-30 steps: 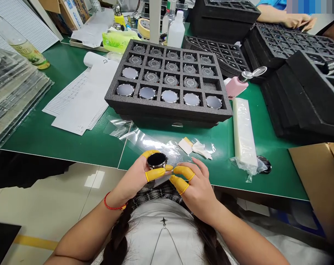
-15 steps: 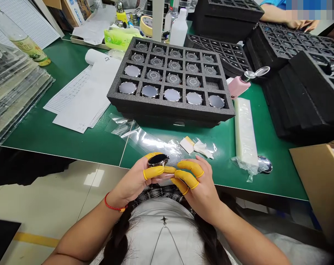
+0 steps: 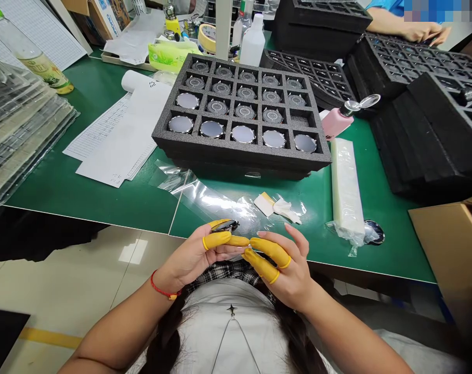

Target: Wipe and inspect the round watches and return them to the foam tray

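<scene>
Left hand (image 3: pixel 193 254): round watch body (image 3: pixel 225 226) pinched nearly edge-on between yellow finger cots (image 3: pixel 216 240); red string bracelet (image 3: pixel 161 292) at wrist
Watch position: above left palm, near edge of green workbench (image 3: pixel 103 208), over clear plastic film (image 3: pixel 208 203)
Right hand (image 3: pixel 285 267): empty, fingers spread, cot tips just beside left hand
Far centre: grey foam tray (image 3: pixel 239 156) of round discs

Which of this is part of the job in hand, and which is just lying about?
Part of the job:
left hand holding a round watch body; right hand; yellow finger cots; foam tray of round watch parts

Lying about, it seems:
pink pump bottle; paper forms; tissue pack; tape roll; wrapped white block
</scene>
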Tool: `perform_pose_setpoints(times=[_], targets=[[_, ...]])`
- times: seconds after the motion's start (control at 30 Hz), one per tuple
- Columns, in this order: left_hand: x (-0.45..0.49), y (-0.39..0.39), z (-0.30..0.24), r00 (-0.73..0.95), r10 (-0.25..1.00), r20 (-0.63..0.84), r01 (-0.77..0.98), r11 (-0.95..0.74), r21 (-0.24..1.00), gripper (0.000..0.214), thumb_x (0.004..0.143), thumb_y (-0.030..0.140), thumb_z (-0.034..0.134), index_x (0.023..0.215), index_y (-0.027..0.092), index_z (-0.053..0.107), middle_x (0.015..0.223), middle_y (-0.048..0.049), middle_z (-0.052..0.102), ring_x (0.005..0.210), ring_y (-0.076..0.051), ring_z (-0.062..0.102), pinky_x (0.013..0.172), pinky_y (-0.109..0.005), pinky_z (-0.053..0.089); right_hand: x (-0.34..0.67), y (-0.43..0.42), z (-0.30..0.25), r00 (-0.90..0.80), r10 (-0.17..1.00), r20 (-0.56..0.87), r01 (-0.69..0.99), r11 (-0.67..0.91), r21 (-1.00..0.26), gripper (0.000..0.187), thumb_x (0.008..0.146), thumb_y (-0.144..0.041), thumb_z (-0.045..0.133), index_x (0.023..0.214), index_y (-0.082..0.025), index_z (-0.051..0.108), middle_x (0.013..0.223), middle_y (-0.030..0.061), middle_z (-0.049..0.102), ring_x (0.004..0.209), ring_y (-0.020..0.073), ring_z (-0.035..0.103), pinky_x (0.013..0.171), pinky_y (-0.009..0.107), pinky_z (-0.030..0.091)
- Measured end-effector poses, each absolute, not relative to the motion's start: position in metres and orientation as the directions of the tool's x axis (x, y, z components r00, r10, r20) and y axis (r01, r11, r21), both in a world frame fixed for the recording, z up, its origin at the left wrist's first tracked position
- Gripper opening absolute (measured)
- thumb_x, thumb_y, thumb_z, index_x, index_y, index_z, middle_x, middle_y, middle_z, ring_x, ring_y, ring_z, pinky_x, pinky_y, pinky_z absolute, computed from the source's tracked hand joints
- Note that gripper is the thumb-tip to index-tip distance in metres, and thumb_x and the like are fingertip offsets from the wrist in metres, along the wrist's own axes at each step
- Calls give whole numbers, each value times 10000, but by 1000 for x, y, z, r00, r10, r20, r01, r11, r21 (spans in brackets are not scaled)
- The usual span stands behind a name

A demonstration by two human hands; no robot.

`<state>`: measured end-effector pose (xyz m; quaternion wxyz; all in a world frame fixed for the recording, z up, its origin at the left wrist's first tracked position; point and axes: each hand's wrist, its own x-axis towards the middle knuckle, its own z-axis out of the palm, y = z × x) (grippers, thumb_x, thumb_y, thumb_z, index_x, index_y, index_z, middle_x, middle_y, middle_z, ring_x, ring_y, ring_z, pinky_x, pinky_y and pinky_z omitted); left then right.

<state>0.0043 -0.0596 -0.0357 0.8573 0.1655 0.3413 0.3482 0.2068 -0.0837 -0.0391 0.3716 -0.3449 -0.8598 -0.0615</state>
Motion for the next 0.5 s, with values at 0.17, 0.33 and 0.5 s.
perform_pose_setpoints(times=[0.17, 0.33, 0.5], targets=[[5, -60, -36, 530, 704, -473, -479, 709, 518, 317, 831, 232, 696, 1098, 142, 551, 939, -122, 789, 873, -227, 757, 887, -357, 552, 209, -82, -38, -487, 508, 710, 626, 770, -122, 231, 846, -42, 539, 864, -240, 656, 862, -8, 729, 1035, 180, 632, 1055, 457, 357], [5, -58, -36, 567, 682, -461, -483, 729, 485, 332, 838, 208, 690, 1124, 151, 533, 913, -106, 793, 855, -233, 760, 893, -371, 554, 210, -81, -36, -505, 476, 720, 599, 794, -105, 231, 843, -45, 527, 806, -234, 655, 815, -27, 735, 999, 161, 656, 1070, 431, 341], [4, -59, -37, 576, 673, -464, -471, 738, 483, 341, 845, 219, 689, 1141, 155, 530, 914, -108, 791, 871, -237, 758, 894, -362, 555, 212, -81, -32, -553, 450, 701, 565, 821, -82, 275, 811, -35, 505, 755, -264, 646, 805, -61, 739, 988, 144, 665, 1084, 411, 311]])
